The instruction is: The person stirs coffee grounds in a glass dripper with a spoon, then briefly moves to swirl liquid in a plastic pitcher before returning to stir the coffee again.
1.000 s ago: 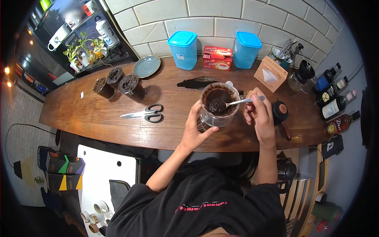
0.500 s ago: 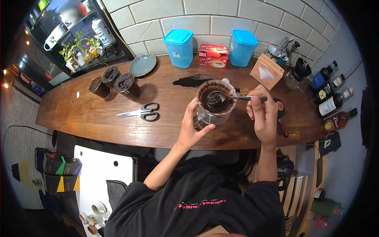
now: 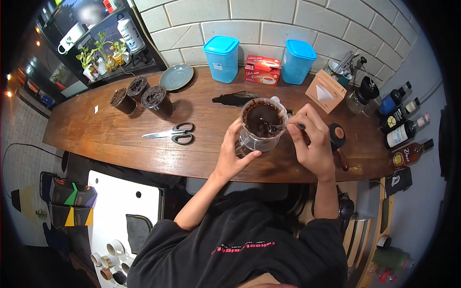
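Observation:
My left hand [image 3: 234,156] is wrapped round a clear glass coffee dripper [image 3: 258,143] from its left side, thumb across the front. A stained paper filter [image 3: 246,111] lines its top, with dark wet coffee [image 3: 261,114] inside. Between the thumb and fingers of my right hand [image 3: 314,146] is a metal spoon [image 3: 298,126], whose bowl dips into the coffee and is mostly hidden. Behind the dripper lies a dark crumpled piece [image 3: 235,98]. Black-handled scissors [image 3: 175,133] rest to the left of my left hand.
Several cups of dark grounds [image 3: 154,98] stand at the left, near a grey plate [image 3: 176,78]. Blue-lidded containers [image 3: 222,60] flank a red tea box [image 3: 262,70] by the wall. At the right are a filter box [image 3: 326,91], a portafilter [image 3: 337,137] and several bottles [image 3: 402,130].
My right hand has tilted and lowered the spoon into the coffee. The dark clump that was in its bowl no longer shows. My left hand keeps its hold; the view has shifted slightly.

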Demonstrator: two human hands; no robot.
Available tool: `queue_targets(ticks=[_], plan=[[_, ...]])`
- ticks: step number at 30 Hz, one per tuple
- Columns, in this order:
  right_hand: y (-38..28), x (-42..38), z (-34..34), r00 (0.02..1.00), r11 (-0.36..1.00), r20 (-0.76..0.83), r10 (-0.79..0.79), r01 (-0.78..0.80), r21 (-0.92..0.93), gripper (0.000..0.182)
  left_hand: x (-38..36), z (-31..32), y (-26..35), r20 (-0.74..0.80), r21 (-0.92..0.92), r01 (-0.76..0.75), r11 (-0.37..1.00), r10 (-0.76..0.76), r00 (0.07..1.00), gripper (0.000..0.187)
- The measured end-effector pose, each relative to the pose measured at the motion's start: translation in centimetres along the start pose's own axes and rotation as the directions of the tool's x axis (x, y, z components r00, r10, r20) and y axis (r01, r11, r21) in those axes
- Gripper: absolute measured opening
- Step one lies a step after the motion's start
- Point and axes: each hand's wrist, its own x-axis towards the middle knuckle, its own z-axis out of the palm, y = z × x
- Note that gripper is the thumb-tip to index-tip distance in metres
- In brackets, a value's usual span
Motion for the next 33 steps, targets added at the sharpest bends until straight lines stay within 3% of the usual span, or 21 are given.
queue_targets(ticks=[18,26,30,33], plan=[[-1.0,2.4,-1.6,0.988,0.967,-0.019,-0.15,0.143,-0.209,0.009,0.0,-0.1,0.2,-0.001,0.038,-0.016,0.999,0.016,1.0,0.088],[-0.4,2.1,-1.0,0.982,0.986,0.172,-0.08,0.104,-0.134,0.011,0.2,-0.1,0.0,0.007,0.053,-0.022,0.998,0.022,1.0,0.088],[-0.1,1.9,-0.5,0.985,0.992,0.162,-0.067,0.084,-0.098,0.011,0.2,-0.1,0.0,0.005,0.03,-0.015,0.999,0.015,1.0,0.089],[0.0,1.8,-0.3,0.988,0.999,0.148,0.042,-0.041,-0.01,0.013,0.2,-0.1,-0.1,0.004,0.023,-0.014,1.0,0.014,1.0,0.088]])
